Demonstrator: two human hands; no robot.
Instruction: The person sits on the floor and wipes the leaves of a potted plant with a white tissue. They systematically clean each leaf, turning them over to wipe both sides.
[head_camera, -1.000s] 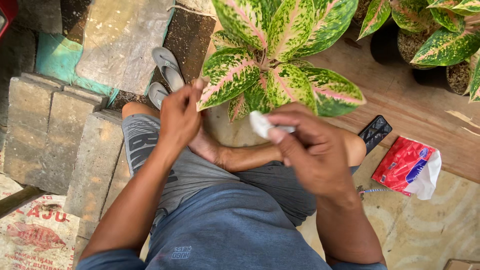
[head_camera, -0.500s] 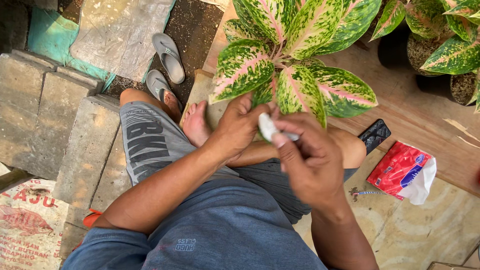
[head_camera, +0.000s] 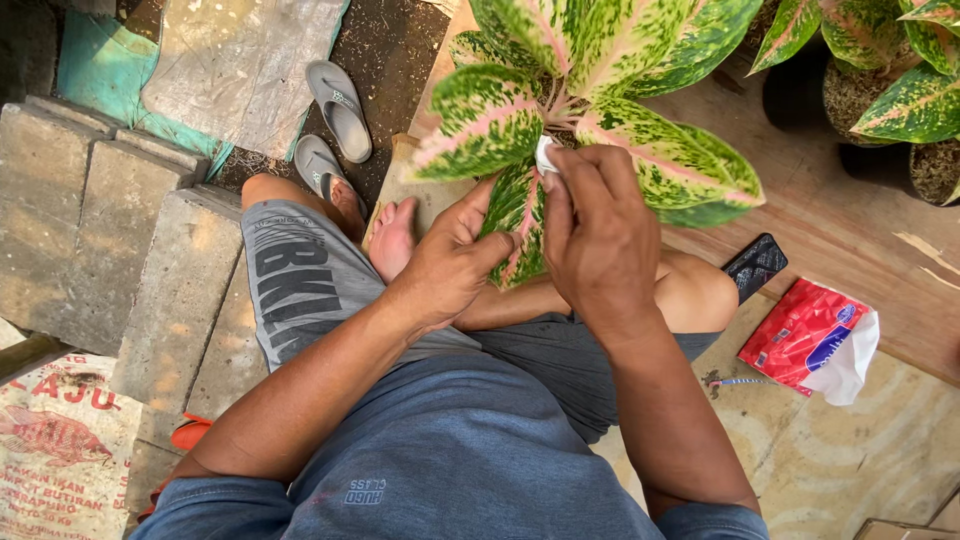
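Note:
A potted plant (head_camera: 600, 90) with green, cream and pink leaves stands in front of my crossed legs. My left hand (head_camera: 450, 262) cups one lower leaf (head_camera: 520, 225) from beneath, thumb up along its edge. My right hand (head_camera: 590, 235) is closed on a small white wad of tissue (head_camera: 545, 155) and presses it against that leaf near its stem. The pot is hidden under the leaves and my hands.
A red and white tissue pack (head_camera: 815, 340) and a black phone (head_camera: 755, 265) lie on the wooden boards to my right. Grey sandals (head_camera: 335, 125) sit ahead on dark soil. Concrete pavers (head_camera: 110, 250) stack at left. More potted plants (head_camera: 900, 80) stand at the top right.
My right hand has carried the tissue forward from chest height onto the leaf. My left hand has moved right and come up under the same leaf.

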